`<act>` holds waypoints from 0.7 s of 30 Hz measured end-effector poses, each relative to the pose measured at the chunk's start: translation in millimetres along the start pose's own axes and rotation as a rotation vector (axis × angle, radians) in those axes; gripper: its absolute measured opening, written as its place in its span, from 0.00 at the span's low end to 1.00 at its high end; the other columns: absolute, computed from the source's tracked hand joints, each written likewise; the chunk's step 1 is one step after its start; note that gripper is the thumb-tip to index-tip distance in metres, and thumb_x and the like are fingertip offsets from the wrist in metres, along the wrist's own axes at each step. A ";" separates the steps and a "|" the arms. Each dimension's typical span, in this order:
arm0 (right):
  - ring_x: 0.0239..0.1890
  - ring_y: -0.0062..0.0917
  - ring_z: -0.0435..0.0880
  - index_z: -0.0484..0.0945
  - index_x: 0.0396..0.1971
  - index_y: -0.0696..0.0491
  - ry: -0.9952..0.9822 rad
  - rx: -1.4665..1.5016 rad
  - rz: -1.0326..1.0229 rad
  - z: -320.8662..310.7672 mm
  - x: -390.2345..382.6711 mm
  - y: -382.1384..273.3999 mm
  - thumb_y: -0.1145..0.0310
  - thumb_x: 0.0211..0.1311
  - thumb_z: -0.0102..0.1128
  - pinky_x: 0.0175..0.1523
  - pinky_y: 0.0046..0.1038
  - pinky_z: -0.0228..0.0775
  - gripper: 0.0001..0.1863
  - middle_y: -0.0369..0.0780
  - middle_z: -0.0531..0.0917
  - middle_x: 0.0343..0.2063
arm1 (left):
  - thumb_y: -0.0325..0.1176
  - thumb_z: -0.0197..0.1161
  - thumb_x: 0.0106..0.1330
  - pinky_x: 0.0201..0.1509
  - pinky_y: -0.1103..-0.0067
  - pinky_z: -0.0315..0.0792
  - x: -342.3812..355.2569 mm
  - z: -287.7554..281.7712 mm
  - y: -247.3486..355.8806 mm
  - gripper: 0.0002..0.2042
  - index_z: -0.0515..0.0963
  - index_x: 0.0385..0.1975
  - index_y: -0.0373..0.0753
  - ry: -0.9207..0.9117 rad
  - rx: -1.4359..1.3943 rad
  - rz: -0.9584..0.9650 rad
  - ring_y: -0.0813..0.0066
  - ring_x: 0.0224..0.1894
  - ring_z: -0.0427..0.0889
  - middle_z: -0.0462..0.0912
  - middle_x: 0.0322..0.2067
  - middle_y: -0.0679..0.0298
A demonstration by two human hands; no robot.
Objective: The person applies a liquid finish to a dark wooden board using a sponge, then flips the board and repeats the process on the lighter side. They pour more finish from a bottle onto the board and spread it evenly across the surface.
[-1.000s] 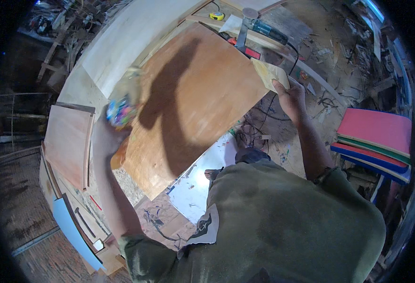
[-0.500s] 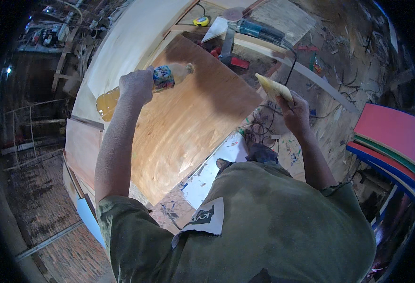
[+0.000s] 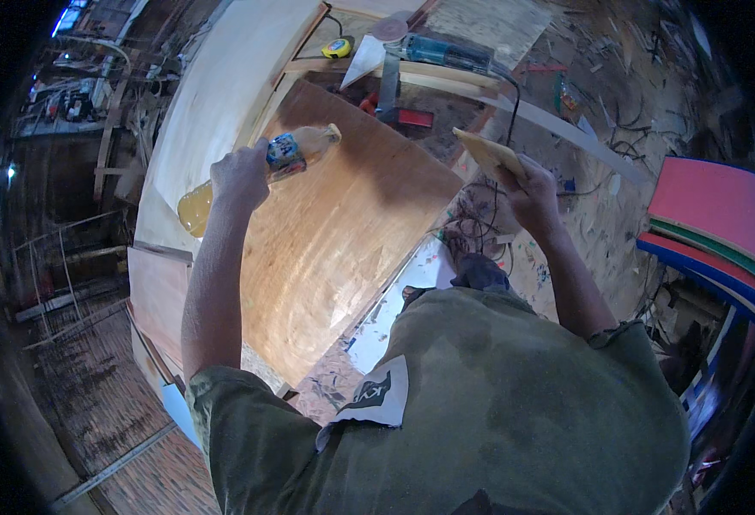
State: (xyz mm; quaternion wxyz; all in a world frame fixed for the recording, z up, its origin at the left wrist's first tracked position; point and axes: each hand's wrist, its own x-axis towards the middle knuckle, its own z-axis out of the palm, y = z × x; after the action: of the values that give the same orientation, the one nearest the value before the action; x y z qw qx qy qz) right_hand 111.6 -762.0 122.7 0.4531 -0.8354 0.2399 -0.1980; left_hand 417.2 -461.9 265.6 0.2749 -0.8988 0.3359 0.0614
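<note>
Bottle [image 3: 286,155] in left hand [image 3: 242,178], flat pale piece [image 3: 489,158] in right hand [image 3: 533,193]

My left hand was closed around the middle of the bottle. The bottle lay on a slant, base toward the lower left and neck toward the upper right, with the neck end in front of the brown wood panel [image 3: 334,232]. Yellowish liquid showed in the base end; a multicoloured label showed just beyond my fist. (Whether the mouth carried a cap, I could not tell.)

My right hand gripped the flat pale piece, thumb along one face. It was tilted, off the right corner of the wood panel and well apart from the bottle.

Surroundings: the wood panel had a bright sheen toward its lower part and a dark shadow across its upper right. Beyond its far edge lay a blue-green power tool [image 3: 448,53] with a round disc and a cord, a white pointed piece [image 3: 365,62], a yellow tape measure [image 3: 336,48] and a red block [image 3: 415,118]. A long pale panel [image 3: 210,103] ran along the left side. A stack of coloured sheets [image 3: 710,202], pink uppermost, stood at the far right. A white sheet [image 3: 429,264] showed between the wood panel and my body.
</note>
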 end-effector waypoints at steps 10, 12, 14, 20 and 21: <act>0.40 0.46 0.85 0.82 0.41 0.54 -0.042 -0.020 0.040 0.3 3.9 -14.9 0.69 0.56 0.66 0.42 0.39 0.75 0.13 0.49 0.84 0.37 | 0.32 0.71 0.49 0.41 0.58 0.77 -1.5 24.3 -6.1 0.26 0.71 0.51 0.51 0.048 -0.073 -0.035 0.56 0.43 0.85 0.84 0.38 0.61; 0.40 0.46 0.85 0.82 0.42 0.55 -0.038 -0.032 0.018 2.6 3.8 -9.7 0.69 0.57 0.66 0.42 0.39 0.75 0.13 0.49 0.84 0.37 | 0.31 0.69 0.51 0.39 0.58 0.78 -4.0 26.2 -5.9 0.23 0.71 0.48 0.49 0.095 -0.094 -0.009 0.55 0.42 0.86 0.84 0.36 0.59; 0.39 0.46 0.85 0.82 0.41 0.55 -0.044 -0.046 0.006 3.2 4.3 -8.8 0.68 0.58 0.65 0.42 0.39 0.75 0.12 0.49 0.84 0.37 | 0.31 0.69 0.51 0.39 0.57 0.79 -5.4 27.4 -5.7 0.22 0.71 0.47 0.48 0.105 -0.101 -0.003 0.54 0.41 0.86 0.84 0.36 0.58; 0.38 0.48 0.83 0.82 0.40 0.56 -0.059 -0.063 0.012 2.6 6.5 -6.7 0.66 0.60 0.64 0.41 0.41 0.74 0.11 0.50 0.83 0.34 | 0.32 0.70 0.51 0.41 0.58 0.79 -2.1 29.7 -4.4 0.26 0.71 0.52 0.50 0.056 -0.108 -0.036 0.54 0.42 0.86 0.84 0.38 0.58; 0.38 0.48 0.83 0.82 0.39 0.56 -0.064 -0.062 0.011 1.4 6.3 -8.3 0.66 0.61 0.64 0.40 0.42 0.73 0.11 0.50 0.83 0.34 | 0.32 0.70 0.51 0.41 0.58 0.79 -2.0 32.7 -4.7 0.26 0.71 0.52 0.51 0.059 -0.118 -0.044 0.55 0.42 0.86 0.84 0.38 0.58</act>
State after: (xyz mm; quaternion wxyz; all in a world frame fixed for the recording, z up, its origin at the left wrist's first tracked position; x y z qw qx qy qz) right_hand 119.2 -760.9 129.8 0.4358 -0.8536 0.2358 -0.1611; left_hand 421.1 -440.3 240.8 0.2126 -0.9221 0.3195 0.0487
